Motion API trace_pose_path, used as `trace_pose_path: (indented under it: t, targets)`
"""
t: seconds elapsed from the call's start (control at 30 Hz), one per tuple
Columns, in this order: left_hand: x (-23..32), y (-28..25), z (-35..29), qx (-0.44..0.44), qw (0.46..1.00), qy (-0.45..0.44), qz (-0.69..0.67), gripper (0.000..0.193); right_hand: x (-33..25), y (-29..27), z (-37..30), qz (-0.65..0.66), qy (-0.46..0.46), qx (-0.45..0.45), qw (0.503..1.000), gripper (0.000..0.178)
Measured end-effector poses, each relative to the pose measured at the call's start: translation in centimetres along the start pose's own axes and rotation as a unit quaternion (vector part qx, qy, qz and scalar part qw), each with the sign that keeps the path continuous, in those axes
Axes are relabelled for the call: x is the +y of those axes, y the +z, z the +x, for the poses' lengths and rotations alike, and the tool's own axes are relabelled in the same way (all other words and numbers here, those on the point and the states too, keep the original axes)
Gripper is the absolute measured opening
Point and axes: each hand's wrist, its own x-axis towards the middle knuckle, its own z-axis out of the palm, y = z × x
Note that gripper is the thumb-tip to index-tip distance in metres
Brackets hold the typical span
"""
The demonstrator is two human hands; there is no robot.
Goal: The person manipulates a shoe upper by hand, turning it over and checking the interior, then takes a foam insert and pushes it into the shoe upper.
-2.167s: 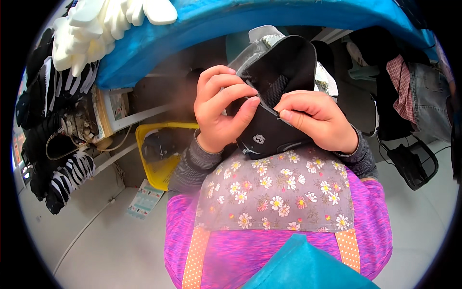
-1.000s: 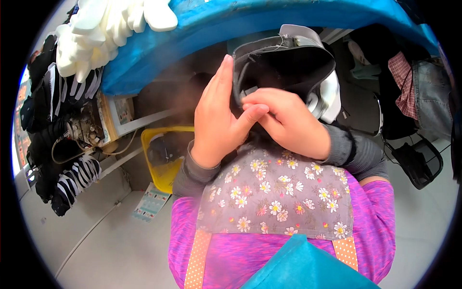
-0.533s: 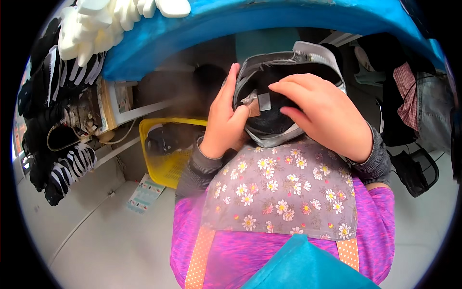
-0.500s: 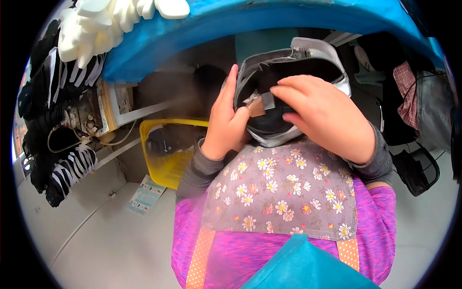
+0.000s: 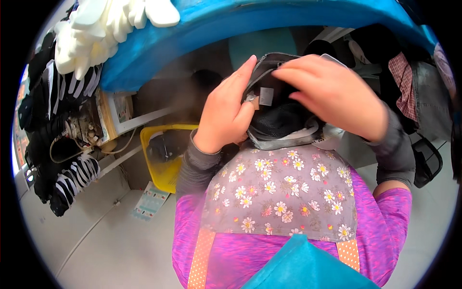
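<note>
Cool, bright light washes the pale floor (image 5: 120, 245) and almost bleaches the white foam pads (image 5: 86, 33) at the left end of the blue-covered tabletop (image 5: 231, 24). Below its near edge I see deep shadow, with a milky haze at left. The right hand (image 5: 332, 91) looks slightly smeared; the flowered apron (image 5: 279, 192) is crisper. Straight edges bow toward a black rim.

White pieces (image 5: 91, 41) lie on the blue-covered table (image 5: 231, 21), 1 printed sheet (image 5: 150, 201) on the grey floor (image 5: 115, 245).
</note>
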Motion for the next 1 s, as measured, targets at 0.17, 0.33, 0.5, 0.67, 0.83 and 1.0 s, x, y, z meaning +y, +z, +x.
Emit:
trace_pose_path:
  t: [0.17,0.33,0.5,0.67,0.83,1.0]
  targets:
    - [0.3,0.4,0.3,-0.025,0.999,-0.001,0.040,0.061,1.3,6.2,-0.9,-0.042,0.041,0.087,0.995,0.035]
    - [0.2,0.8,-0.5,-0.015,0.999,-0.039,0.025,0.062,1.5,8.0,-1.4,-0.055,0.087,0.111,0.989,0.029]
    - [0.2,1.1,-0.2,-0.003,0.998,-0.061,0.023,0.062,2.3,9.6,-1.8,-0.033,-0.024,0.113,0.993,0.011]
    - [-0.7,1.3,-0.6,-0.018,0.992,-0.123,-0.032,0.063,-0.5,9.4,-3.5,0.006,-0.080,-0.029,0.996,0.013]
    - [-0.3,1.4,-0.4,-0.031,0.984,-0.163,-0.062,0.065,0.1,10.1,-3.6,0.151,-0.052,-0.002,0.987,0.014]
    - [-1.8,2.1,-1.2,-0.002,0.988,-0.112,-0.107,0.063,0.3,10.6,-2.7,0.218,0.225,0.070,0.947,0.028]
